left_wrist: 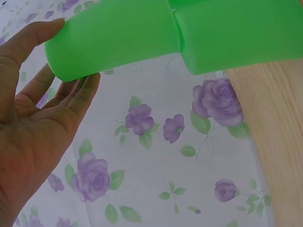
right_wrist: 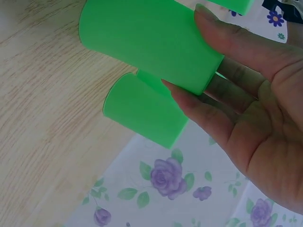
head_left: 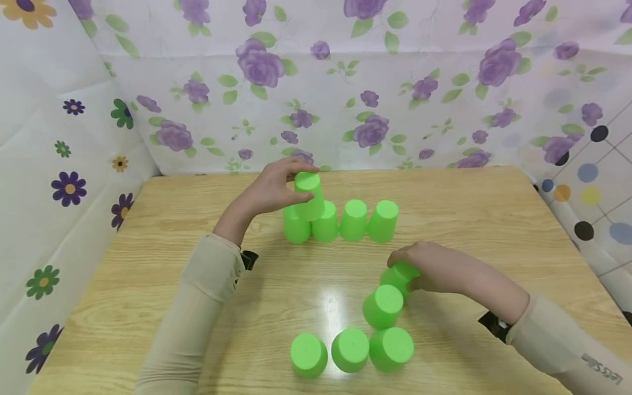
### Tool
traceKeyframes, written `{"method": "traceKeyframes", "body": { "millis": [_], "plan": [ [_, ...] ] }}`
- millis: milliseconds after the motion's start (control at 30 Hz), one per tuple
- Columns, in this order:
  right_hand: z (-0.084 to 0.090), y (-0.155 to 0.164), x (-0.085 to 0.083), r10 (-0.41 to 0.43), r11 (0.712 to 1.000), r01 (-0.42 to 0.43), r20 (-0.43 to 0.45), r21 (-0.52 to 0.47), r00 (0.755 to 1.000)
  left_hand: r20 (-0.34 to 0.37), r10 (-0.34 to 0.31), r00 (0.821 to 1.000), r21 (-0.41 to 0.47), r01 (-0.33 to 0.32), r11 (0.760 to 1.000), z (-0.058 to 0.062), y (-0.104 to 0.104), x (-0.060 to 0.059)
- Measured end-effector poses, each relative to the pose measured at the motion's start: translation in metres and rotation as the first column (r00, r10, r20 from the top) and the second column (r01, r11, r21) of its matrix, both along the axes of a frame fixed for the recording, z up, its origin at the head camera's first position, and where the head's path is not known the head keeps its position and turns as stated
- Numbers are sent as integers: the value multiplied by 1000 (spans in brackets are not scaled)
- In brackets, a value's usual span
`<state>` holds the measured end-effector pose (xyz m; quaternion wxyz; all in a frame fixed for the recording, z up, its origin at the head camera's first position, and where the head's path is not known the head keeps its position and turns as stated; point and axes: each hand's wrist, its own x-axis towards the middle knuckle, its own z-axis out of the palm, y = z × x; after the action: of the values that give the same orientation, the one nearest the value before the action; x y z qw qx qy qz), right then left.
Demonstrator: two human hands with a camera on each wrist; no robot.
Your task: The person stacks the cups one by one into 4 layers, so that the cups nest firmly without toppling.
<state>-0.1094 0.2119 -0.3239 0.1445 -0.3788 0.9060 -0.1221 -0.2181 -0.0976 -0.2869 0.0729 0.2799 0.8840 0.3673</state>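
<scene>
Just below my left grip (head_left: 274,189) stands a row of four upturned green cups (head_left: 353,219); that grip has thumb and fingers curled round a raised cup (head_left: 312,210), held over the row's left end, though I cannot tell whether its rim touches the ones beneath. Off to the right and nearer in the head view, my right grip (head_left: 436,269) grasps a second cup (head_left: 391,278); on that grip's near side stands a lone cup (head_left: 383,308); nearer still on the surface (head_left: 459,351), three more cups (head_left: 350,349) form a line.
</scene>
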Motion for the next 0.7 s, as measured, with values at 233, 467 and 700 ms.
{"method": "traceKeyframes", "body": {
  "millis": [233, 467, 700],
  "plan": [
    [0, 0, 0, -8, 1000, 8, 21, 2, 1000, 3, -19, 1000, -25, 19, 1000, 0, 1, -3],
    [2, 0, -1, -12, 1000, 12, 44, 9, 999, 6, -5, 1000, -15, 5, 1000, -2, 0, 0],
    [-10, 10, -4, -3, 997, 8, 69, -78, 998, -141, 80, 987, 47, -74, 996, -1, -7, 33]
  ]
}}
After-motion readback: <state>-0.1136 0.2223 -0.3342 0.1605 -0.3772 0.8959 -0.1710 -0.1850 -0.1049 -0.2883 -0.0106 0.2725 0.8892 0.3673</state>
